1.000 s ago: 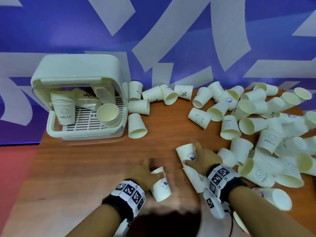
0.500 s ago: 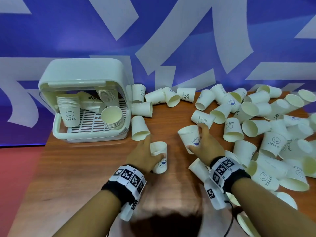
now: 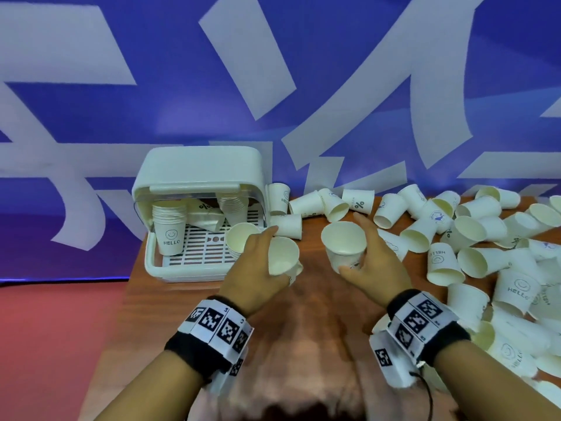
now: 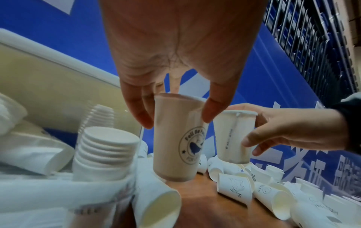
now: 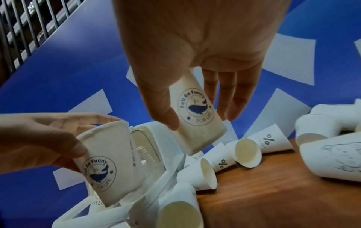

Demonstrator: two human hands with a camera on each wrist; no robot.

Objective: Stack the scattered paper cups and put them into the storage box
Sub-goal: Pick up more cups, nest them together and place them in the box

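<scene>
My left hand [image 3: 267, 258] grips a white whale-print paper cup [image 3: 283, 259] by its upper wall, mouth up, in the air just right of the storage box [image 3: 188, 271]. My right hand [image 3: 368, 256] holds a second whale-print cup [image 3: 344, 247], mouth up and a little tilted, a short gap to the right of the first. In the left wrist view the left cup [image 4: 175, 154] hangs clear of the table; the right wrist view shows the right cup [image 5: 197, 117] pinched between thumb and fingers. The white box stands open with its lid raised and holds several cup stacks [image 3: 170, 226].
Many loose paper cups [image 3: 473, 238] lie scattered over the right half of the wooden table [image 3: 182, 314], with a few [image 3: 303, 205] close beside the box. A blue and white wall stands right behind the table. The table's left edge runs just left of the box.
Both hands have lifted their cups off the table and carried them up and away from me, toward the box. The cups are now upright and side by side.
</scene>
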